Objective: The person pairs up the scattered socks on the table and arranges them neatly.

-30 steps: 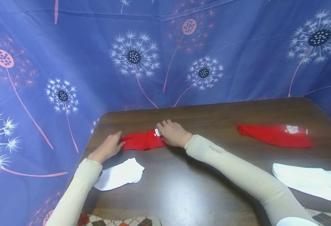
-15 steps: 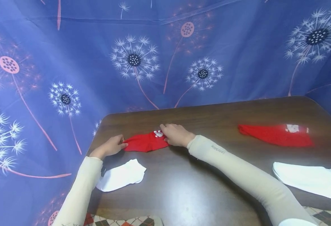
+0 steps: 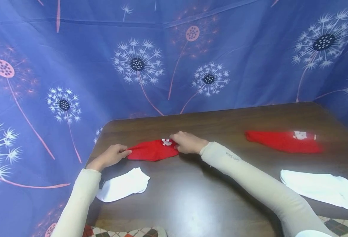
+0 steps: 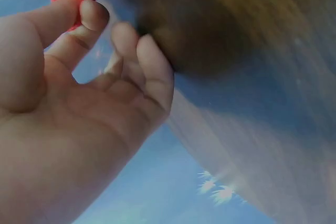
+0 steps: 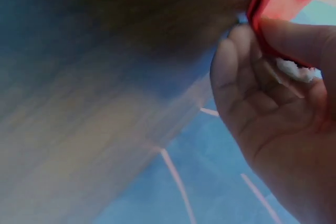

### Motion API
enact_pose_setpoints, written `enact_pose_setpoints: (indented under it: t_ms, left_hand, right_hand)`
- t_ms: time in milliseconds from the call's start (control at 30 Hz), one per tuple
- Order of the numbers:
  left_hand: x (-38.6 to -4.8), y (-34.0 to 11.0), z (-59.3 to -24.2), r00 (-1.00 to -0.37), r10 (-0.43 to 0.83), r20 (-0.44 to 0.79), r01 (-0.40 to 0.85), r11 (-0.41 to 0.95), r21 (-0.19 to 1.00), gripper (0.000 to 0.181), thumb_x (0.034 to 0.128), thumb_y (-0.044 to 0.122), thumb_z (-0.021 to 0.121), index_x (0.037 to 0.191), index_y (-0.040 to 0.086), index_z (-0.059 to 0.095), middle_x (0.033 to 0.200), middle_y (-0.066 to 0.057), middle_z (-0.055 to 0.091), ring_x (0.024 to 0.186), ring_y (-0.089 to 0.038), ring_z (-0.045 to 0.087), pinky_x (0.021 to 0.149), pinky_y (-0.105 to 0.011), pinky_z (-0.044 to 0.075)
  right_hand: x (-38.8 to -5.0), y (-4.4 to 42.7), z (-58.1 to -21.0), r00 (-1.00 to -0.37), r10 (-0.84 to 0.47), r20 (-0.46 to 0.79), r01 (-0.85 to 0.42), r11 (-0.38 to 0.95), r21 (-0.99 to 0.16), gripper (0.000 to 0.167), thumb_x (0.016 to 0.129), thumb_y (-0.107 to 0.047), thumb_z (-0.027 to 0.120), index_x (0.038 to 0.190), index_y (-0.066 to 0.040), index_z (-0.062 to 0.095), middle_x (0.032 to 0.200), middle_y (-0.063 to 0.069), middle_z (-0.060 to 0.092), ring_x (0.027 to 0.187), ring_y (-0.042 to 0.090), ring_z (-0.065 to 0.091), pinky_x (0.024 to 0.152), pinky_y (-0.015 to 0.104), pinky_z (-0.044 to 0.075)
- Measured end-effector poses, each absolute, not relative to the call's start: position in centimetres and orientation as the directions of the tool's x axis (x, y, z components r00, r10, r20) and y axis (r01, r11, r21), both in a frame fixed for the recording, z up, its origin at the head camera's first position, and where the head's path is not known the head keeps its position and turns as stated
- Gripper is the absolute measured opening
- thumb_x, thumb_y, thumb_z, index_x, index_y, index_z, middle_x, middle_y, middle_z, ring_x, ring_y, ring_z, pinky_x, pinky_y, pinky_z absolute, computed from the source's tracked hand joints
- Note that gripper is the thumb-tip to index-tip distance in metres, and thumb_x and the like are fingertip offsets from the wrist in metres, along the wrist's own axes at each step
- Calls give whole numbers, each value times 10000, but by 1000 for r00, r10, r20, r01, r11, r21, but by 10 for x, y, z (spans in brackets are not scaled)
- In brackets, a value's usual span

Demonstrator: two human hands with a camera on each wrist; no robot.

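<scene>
Head view: red sock (image 3: 151,151) with white patch sits left of frame centre, spanning both hands. Left hand (image 3: 111,155) pinches its left end between thumb and fingertips; right hand (image 3: 189,142) grips the patched end. Best handling, probably: even, gentle pull, ends level, creases smoothed against the wooden table (image 3: 221,123), left sleeve clear of white sock (image 3: 123,185), lower left.

Red sock (image 3: 151,151): matt cloth | tbl (image 3: 165,200): glossy wood, smth | bkdrp (image 3: 94,49): cloth
</scene>
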State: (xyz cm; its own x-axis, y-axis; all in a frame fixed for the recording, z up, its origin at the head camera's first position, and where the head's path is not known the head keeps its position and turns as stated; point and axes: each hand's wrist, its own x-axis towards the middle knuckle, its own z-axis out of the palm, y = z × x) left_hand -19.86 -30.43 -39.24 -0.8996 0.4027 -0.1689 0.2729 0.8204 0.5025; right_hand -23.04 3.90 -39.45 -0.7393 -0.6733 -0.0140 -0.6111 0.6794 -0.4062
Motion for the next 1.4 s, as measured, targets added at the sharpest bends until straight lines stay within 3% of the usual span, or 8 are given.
enact_pose_setpoints:
  t_ms: [233,367,500,633,767,967,1200,1400]
  left_hand:
    - [-189,-313,-386,-885,402,-233,202,785,585,294,1023,265,564,818,55,585,703,-49,528,657,-205,520,624,-332,433]
    - [-186,-310,-383,-888,405,-218,219,790,573,282,1017,250,579,802,67,582,705,-41,546,665,-204,547,641,-334,457]
    - [-185,-308,-380,-893,408,-188,247,795,554,268,1014,240,587,805,72,583,708,-26,548,669,-184,554,643,-324,471]
    - [-182,-307,-375,-898,403,-174,256,803,538,263,1011,252,590,824,68,593,705,-28,551,661,-185,549,627,-319,472]
    - [-177,-304,-373,-907,391,-159,251,803,541,250,1005,252,601,838,66,602,709,-56,572,652,-200,555,614,-320,472]
    - [-168,-291,-370,-894,427,-138,290,784,549,253,1009,267,597,839,81,614,713,-63,584,638,-155,533,593,-294,462]
    - [-156,-268,-359,-883,454,-123,331,785,524,265,1013,227,586,811,56,594,685,-44,566,605,-125,489,576,-277,434]
    - [-150,-254,-356,-873,468,-136,341,786,515,251,1013,228,587,831,56,608,707,-52,592,622,-116,510,587,-276,457]
  right_hand:
    - [-224,44,-391,-724,-689,-18,-561,604,-566,387,864,-126,771,1218,-33,644,1012,18,687,855,109,616,777,262,530]
    - [-214,40,-383,-689,-722,54,-592,518,-617,204,896,-156,746,1062,-64,670,829,-32,649,744,115,600,696,260,521]
    - [-206,37,-374,-669,-723,174,-657,464,-594,95,939,-163,693,906,-89,643,667,-51,574,604,101,549,582,244,491]
    - [-204,43,-370,-697,-681,222,-666,503,-551,83,924,-133,704,881,-97,644,650,-72,557,586,81,530,560,222,480]
    - [-205,54,-370,-730,-652,202,-634,537,-556,90,899,-131,737,927,-72,676,679,-55,592,607,85,560,592,224,499]
    - [-202,76,-369,-782,-607,142,-544,551,-633,328,866,-157,782,1135,-10,669,849,-3,681,658,85,630,627,222,539]
    - [-194,99,-368,-790,-607,85,-477,523,-706,133,882,-109,760,968,-38,686,664,21,643,530,152,623,540,287,538]
    - [-184,114,-366,-797,-602,58,-455,534,-713,139,875,-114,768,965,-44,690,650,-10,633,523,139,611,545,292,543]
